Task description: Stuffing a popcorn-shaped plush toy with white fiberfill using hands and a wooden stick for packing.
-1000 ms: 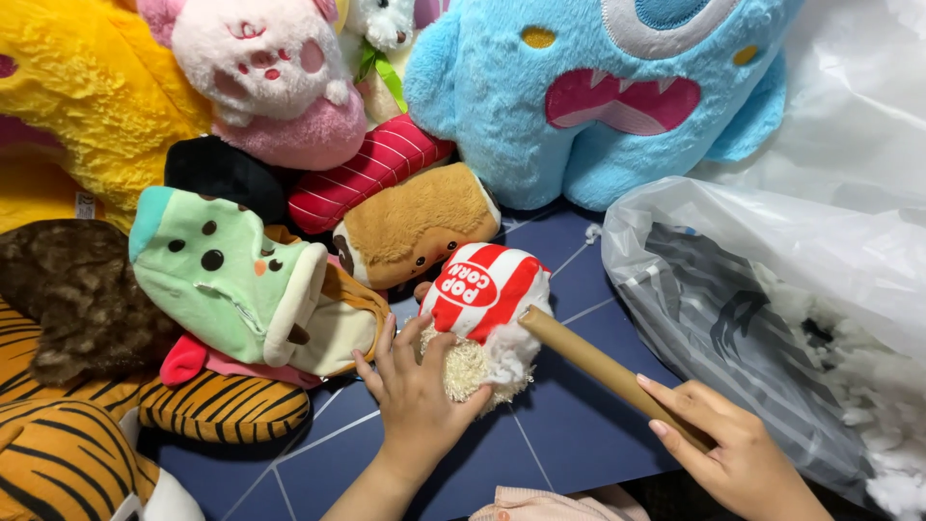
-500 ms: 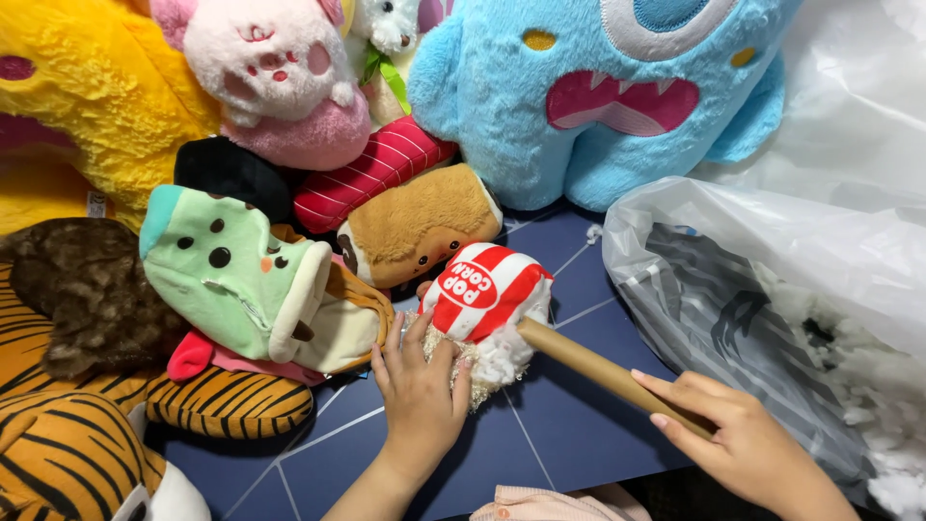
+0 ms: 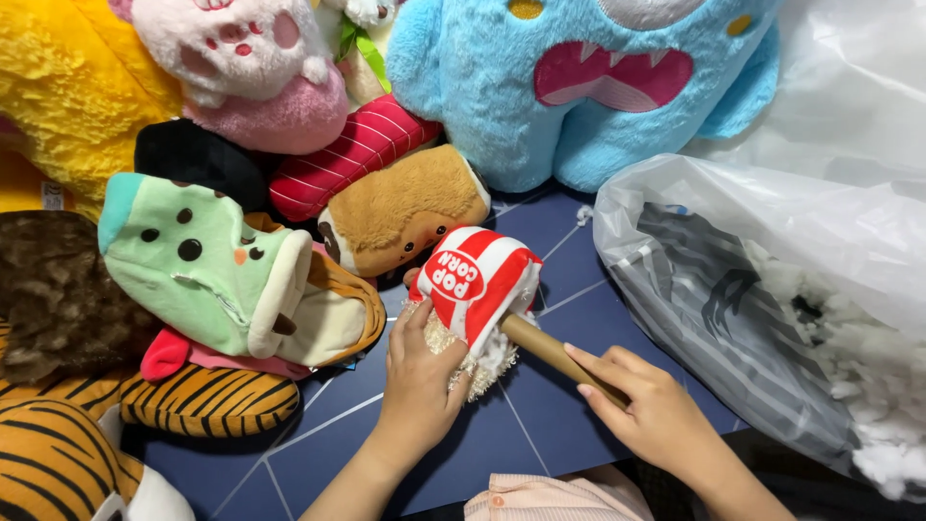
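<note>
At your fingertips, dead centre of the head view, your left hand has its fingers curled and pressed around the fluffy cream base of the popcorn plush, gripping it low while the red-and-white striped bucket part tips up and away from you. Your right hand is wrapped around the brown wooden stick, fingers folded over the shaft, its far end buried in the plush's underside.

So here's where you stand: the stick is well inside, white stuffing fluffs out around the opening, and the plush looks only partly filled, a bit slack on the stick side. I can't tell how much more it can take. Plenty of filling is left: the clear plastic bag to your right holds white fibre clumps along its lower edge.

Outward now. You work on a dark blue mat with pale crossing lines, the plush resting on it. Ringed around are finished toys: a green spotted plush, a tan bread-like plush, a red striped roll, a tiger-striped plush, a pink-and-white one, a yellow one and a big blue monster plush. Nothing more of the room shows.
</note>
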